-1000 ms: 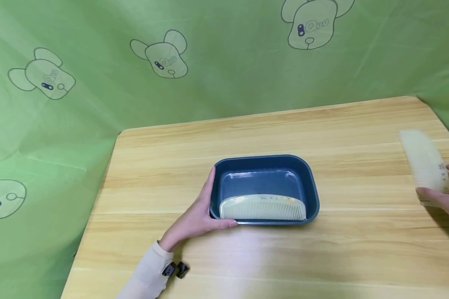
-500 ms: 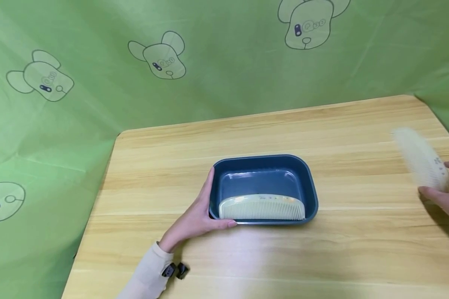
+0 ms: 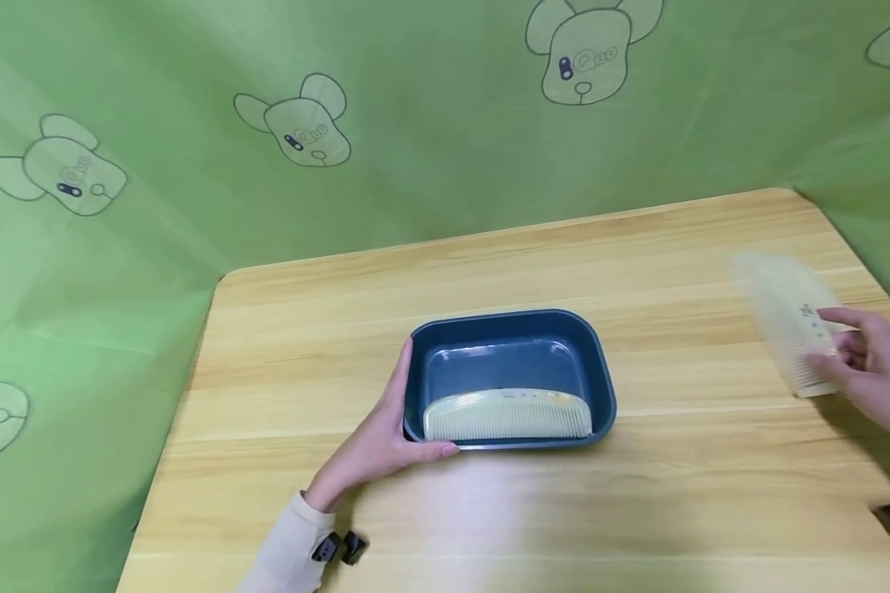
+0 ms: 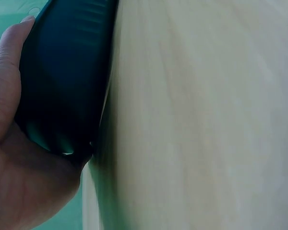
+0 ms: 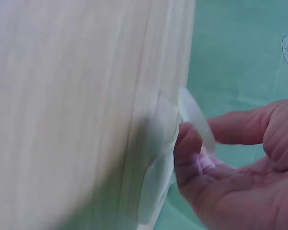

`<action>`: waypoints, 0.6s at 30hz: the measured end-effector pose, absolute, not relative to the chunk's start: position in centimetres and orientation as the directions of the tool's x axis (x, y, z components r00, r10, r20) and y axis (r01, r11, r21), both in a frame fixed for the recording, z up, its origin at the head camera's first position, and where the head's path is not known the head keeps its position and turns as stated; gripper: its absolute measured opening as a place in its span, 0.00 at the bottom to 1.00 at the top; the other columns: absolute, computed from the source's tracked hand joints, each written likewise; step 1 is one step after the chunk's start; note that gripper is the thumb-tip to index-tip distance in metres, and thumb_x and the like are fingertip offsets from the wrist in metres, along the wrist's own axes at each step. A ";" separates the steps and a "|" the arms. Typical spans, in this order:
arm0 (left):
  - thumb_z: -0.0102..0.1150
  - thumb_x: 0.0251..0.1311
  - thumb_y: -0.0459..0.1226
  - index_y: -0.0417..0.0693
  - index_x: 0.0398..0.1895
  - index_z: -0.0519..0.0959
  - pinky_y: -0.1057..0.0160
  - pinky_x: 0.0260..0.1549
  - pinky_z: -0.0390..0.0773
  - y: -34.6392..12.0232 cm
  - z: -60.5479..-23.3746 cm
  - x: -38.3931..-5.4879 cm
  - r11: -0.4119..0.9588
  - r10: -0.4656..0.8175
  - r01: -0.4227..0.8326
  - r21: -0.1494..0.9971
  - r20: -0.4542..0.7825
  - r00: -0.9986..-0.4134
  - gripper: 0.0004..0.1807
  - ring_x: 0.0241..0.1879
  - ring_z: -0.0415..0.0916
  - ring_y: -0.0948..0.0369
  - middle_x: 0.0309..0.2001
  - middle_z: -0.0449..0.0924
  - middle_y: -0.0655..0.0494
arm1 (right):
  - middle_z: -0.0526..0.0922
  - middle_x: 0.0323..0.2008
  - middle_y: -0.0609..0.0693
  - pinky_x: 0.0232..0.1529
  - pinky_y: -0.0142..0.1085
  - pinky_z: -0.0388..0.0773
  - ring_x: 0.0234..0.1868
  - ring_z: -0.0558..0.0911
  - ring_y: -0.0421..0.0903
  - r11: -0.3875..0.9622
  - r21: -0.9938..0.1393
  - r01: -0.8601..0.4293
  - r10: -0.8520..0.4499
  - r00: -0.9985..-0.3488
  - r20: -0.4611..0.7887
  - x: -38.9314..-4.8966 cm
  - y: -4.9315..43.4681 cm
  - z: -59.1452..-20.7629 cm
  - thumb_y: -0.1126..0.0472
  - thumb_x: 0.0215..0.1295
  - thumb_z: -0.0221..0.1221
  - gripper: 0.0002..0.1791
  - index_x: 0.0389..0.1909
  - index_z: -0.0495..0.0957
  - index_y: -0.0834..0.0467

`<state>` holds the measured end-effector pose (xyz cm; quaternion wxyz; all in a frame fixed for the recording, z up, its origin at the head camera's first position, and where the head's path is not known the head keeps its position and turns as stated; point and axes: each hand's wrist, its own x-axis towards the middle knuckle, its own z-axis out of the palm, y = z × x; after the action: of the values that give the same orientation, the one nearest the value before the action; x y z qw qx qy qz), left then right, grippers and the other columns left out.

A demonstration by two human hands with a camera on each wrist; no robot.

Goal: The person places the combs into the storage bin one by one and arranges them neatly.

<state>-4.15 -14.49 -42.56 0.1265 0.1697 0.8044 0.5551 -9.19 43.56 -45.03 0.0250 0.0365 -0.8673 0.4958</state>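
Note:
A dark blue plastic basin (image 3: 508, 317) sits on the wooden table in the head view. One pale green comb (image 3: 508, 414) leans inside against its near wall, teeth downward. My left hand (image 3: 374, 441) holds the basin's near left corner, thumb along the near wall and fingers along the left side. In the left wrist view the thumb lies against the basin's wall (image 4: 67, 62); the other fingers are hidden. Far right, my right hand (image 3: 871, 366) pinches another pale comb (image 3: 793, 321), blurred, between thumb and fingers. The right wrist view shows this comb (image 5: 197, 122) edge-on.
A pale shape (image 5: 149, 191) lies below the right hand in the right wrist view; whether it is another comb or a reflection, I cannot tell. Green printed cloth (image 3: 430, 165) hangs behind the table (image 3: 326, 346). Black wrist devices (image 3: 339, 548) stand out near both sleeves.
My right hand has moved left with its comb, and more of the hand shows. The whole head view has shifted slightly. My left hand stays at the basin's corner.

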 end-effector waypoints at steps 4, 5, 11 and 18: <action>0.84 0.54 0.31 0.50 0.90 0.27 0.39 0.80 0.44 -14.5 -41.9 -4.0 0.311 0.413 0.131 0.941 -0.010 -0.911 0.79 0.87 0.34 0.47 0.89 0.28 0.49 | 0.83 0.37 0.27 0.27 0.24 0.76 0.33 0.81 0.28 0.466 -0.883 -0.057 -0.097 -0.995 0.013 -9.2 43.1 -44.6 0.82 0.74 0.57 0.42 0.62 0.68 0.26; 0.85 0.54 0.31 0.50 0.90 0.27 0.39 0.80 0.44 -14.5 -41.9 -4.1 0.313 0.412 0.130 0.941 -0.011 -0.911 0.79 0.87 0.34 0.47 0.89 0.28 0.49 | 0.84 0.38 0.27 0.27 0.24 0.77 0.34 0.81 0.29 0.468 -0.882 -0.054 -0.107 -0.994 0.004 -9.1 42.9 -44.5 0.81 0.75 0.57 0.42 0.63 0.68 0.26; 0.84 0.54 0.31 0.49 0.90 0.27 0.40 0.80 0.44 -14.5 -42.0 -4.3 0.298 0.430 0.145 0.943 0.003 -0.903 0.79 0.87 0.34 0.48 0.89 0.28 0.48 | 0.85 0.40 0.35 0.30 0.25 0.78 0.36 0.83 0.31 0.461 -0.886 -0.056 -0.135 -0.991 -0.007 -8.5 41.8 -43.5 0.80 0.75 0.59 0.41 0.68 0.70 0.28; 0.85 0.54 0.30 0.48 0.90 0.26 0.41 0.81 0.43 -14.4 -42.1 -4.2 0.293 0.425 0.145 0.945 0.007 -0.905 0.79 0.87 0.34 0.49 0.89 0.27 0.47 | 0.82 0.42 0.43 0.30 0.29 0.76 0.37 0.79 0.36 0.466 -0.882 -0.070 -0.188 -0.982 -0.022 -8.3 39.7 -42.5 0.78 0.76 0.60 0.40 0.74 0.70 0.33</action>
<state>-4.21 -14.42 -42.10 0.1235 0.1796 0.7945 0.5668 -8.27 39.75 -42.48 -0.0579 0.0755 -0.8543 0.5110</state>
